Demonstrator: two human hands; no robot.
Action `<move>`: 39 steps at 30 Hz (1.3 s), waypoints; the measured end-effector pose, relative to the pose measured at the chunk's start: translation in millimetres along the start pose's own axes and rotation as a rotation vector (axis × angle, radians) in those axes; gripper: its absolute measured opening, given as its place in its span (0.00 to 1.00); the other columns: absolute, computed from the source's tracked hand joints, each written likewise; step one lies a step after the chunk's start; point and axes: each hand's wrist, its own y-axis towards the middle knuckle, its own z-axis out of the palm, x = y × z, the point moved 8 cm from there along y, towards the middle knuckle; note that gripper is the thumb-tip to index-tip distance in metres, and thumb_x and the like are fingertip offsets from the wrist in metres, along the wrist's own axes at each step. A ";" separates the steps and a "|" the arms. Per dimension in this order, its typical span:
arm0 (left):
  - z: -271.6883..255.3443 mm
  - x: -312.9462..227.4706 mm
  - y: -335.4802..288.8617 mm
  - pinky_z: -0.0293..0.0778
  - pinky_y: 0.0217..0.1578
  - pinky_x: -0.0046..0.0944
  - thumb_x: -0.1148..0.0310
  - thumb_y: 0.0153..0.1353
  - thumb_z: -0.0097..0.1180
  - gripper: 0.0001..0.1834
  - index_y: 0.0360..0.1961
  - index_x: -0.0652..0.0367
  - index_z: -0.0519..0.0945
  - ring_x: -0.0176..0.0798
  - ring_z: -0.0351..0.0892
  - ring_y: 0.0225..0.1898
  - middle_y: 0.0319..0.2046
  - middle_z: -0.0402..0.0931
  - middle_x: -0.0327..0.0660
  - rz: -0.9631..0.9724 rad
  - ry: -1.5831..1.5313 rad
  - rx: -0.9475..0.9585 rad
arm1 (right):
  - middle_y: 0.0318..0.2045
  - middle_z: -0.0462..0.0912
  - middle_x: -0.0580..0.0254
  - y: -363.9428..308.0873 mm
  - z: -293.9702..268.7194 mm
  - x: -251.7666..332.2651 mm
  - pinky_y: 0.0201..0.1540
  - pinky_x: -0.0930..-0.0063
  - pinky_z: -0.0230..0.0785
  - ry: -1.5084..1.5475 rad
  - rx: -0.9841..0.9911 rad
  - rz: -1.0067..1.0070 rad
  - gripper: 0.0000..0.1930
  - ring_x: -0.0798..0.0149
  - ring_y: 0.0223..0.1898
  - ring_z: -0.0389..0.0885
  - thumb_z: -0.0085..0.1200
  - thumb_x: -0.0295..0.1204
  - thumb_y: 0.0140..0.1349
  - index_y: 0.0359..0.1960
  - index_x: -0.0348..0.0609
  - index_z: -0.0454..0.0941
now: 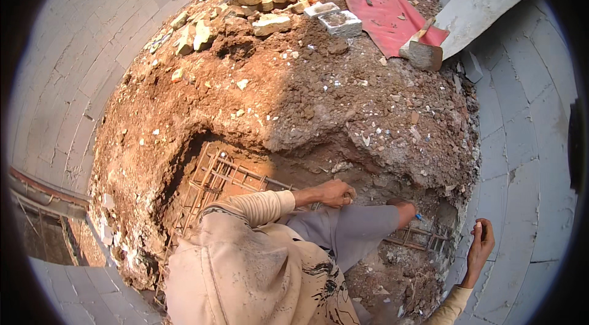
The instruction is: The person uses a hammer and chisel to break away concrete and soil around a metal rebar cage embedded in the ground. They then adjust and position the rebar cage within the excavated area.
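Hovering at the right edge of the pit, my right hand shows a curled grip; whether it pinches anything, I cannot tell. Rebar lies in the pit, a co-worker's hand on it.

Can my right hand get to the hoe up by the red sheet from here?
Probably not: the right hand hovers by the pit's near edge, while the hoe lies far off across the dirt mound, beside the red sheet.
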 end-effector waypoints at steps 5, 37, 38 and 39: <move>-17.3 87.6 -114.8 0.76 0.57 0.55 0.59 0.63 0.57 0.22 0.56 0.54 0.83 0.60 0.83 0.53 0.47 0.85 0.56 -0.380 0.054 -0.092 | 0.36 0.81 0.55 -46.5 36.2 11.3 0.43 0.68 0.72 -0.274 0.369 0.116 0.17 0.65 0.38 0.76 0.53 0.38 0.75 0.45 0.31 0.78; 122.1 396.1 -152.4 0.74 0.60 0.57 0.49 0.64 0.51 0.28 0.52 0.60 0.86 0.62 0.80 0.59 0.56 0.80 0.60 -0.691 0.361 0.289 | 0.25 0.76 0.66 -217.7 -34.6 -145.6 0.31 0.73 0.67 -0.249 0.393 0.421 0.17 0.71 0.26 0.73 0.54 0.41 0.73 0.37 0.37 0.78; 123.0 389.4 -161.5 0.74 0.59 0.58 0.49 0.63 0.51 0.28 0.51 0.60 0.87 0.63 0.81 0.57 0.55 0.81 0.59 -0.629 0.412 0.287 | 0.25 0.76 0.65 -215.8 -26.2 -141.9 0.31 0.73 0.68 -0.261 0.410 0.429 0.16 0.71 0.27 0.73 0.54 0.40 0.73 0.38 0.36 0.78; 128.9 368.1 -144.6 0.75 0.58 0.57 0.49 0.63 0.52 0.28 0.51 0.60 0.86 0.63 0.81 0.56 0.54 0.82 0.60 -0.627 0.338 0.266 | 0.25 0.76 0.66 -215.2 -35.5 -138.1 0.31 0.73 0.68 -0.249 0.386 0.437 0.16 0.71 0.27 0.73 0.54 0.40 0.72 0.39 0.35 0.78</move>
